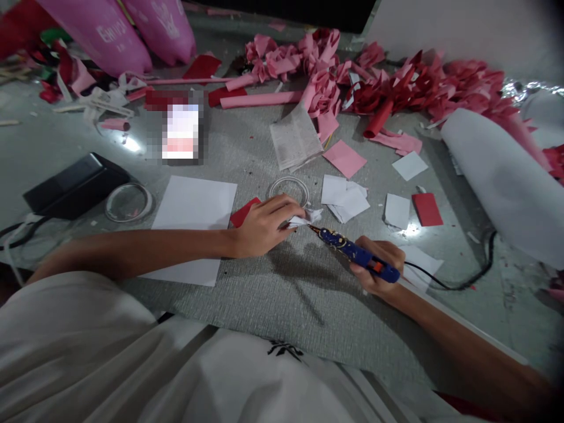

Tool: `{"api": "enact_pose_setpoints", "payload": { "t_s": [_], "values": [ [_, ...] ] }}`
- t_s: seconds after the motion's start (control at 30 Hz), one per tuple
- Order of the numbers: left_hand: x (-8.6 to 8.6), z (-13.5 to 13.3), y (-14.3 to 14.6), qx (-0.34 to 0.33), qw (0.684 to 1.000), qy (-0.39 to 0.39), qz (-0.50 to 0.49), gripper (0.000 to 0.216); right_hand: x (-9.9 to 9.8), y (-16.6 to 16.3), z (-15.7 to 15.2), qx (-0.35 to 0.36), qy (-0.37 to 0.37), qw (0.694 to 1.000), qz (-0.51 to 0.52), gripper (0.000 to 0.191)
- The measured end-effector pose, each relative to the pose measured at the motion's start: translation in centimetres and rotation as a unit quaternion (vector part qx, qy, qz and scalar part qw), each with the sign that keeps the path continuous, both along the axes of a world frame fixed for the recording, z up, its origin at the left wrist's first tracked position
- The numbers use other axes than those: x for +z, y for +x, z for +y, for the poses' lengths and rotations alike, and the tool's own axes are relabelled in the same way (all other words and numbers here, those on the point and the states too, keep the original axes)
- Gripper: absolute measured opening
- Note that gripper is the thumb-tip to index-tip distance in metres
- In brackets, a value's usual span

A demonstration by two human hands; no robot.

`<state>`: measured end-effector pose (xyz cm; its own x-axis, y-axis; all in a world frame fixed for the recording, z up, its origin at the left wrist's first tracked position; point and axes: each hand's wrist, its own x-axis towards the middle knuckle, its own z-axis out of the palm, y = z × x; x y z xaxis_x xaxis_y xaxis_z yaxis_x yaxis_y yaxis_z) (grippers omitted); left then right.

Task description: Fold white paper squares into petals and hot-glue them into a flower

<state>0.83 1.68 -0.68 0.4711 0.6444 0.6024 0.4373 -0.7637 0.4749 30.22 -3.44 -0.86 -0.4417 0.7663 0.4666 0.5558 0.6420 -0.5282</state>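
My right hand (379, 258) is wrapped round a blue hot glue gun (352, 248), its nozzle pointing left. My left hand (267, 226) pinches a small folded piece of white paper (302, 221), and the glue gun's tip is at that paper's edge. Whether the tip touches it I cannot tell. Just beyond the left fingers lies a tape roll (289, 187). A red paper piece (245, 212) shows partly behind the left hand, and a white sheet (196, 202) lies under the left forearm.
White paper squares (346, 198), a pink square (345, 158) and a red square (427, 210) lie beyond the hands. Pink and red paper flowers (326, 82) line the back. A white paper roll (502, 182) is at right, a black box (74, 185) at left. The gun's cord (462, 286) runs right.
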Motion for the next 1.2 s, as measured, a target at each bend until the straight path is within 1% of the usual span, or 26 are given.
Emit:
{"api": "enact_pose_setpoints", "payload": {
  "t_s": [0.2, 0.3, 0.43, 0.57, 0.73, 0.97, 1.03, 1.2],
  "values": [
    [-0.1, 0.0, 0.0, 0.000, 1.000, -0.002, -0.002, 0.011, -0.2, 0.2, 0.0, 0.010, -0.002, 1.000, 0.001, 0.035],
    [0.0, 0.0, 0.1, 0.010, 1.000, 0.000, -0.002, 0.012, -0.4, 0.2, 0.0, 0.007, 0.007, 1.000, 0.023, 0.033],
    [0.0, 0.0, 0.2, 0.015, 1.000, 0.003, -0.007, 0.013, -0.2, 0.1, -0.1, -0.004, -0.003, 0.999, 0.044, 0.034],
    [0.1, -0.1, 0.3, 0.014, 1.000, 0.002, -0.023, 0.016, 0.5, -0.3, -0.1, 0.008, -0.024, 0.999, 0.031, 0.033],
    [0.0, -0.1, 0.4, 0.011, 1.000, 0.002, -0.027, 0.016, 1.2, -0.6, 0.3, 0.036, -0.010, 0.999, 0.005, 0.040],
    [0.1, -0.2, 0.4, 0.010, 1.000, 0.011, -0.023, 0.014, 1.2, -0.5, 0.4, 0.036, -0.014, 0.999, -0.016, 0.042],
    [0.1, -0.2, 0.4, 0.009, 1.000, 0.009, -0.020, 0.013, 1.2, -0.5, 0.4, 0.034, -0.004, 0.999, -0.016, 0.043],
    [0.0, -0.3, 0.4, 0.014, 1.000, 0.006, -0.016, 0.011, 0.9, -0.5, 0.2, 0.020, 0.006, 1.000, -0.001, 0.037]
  ]
}}
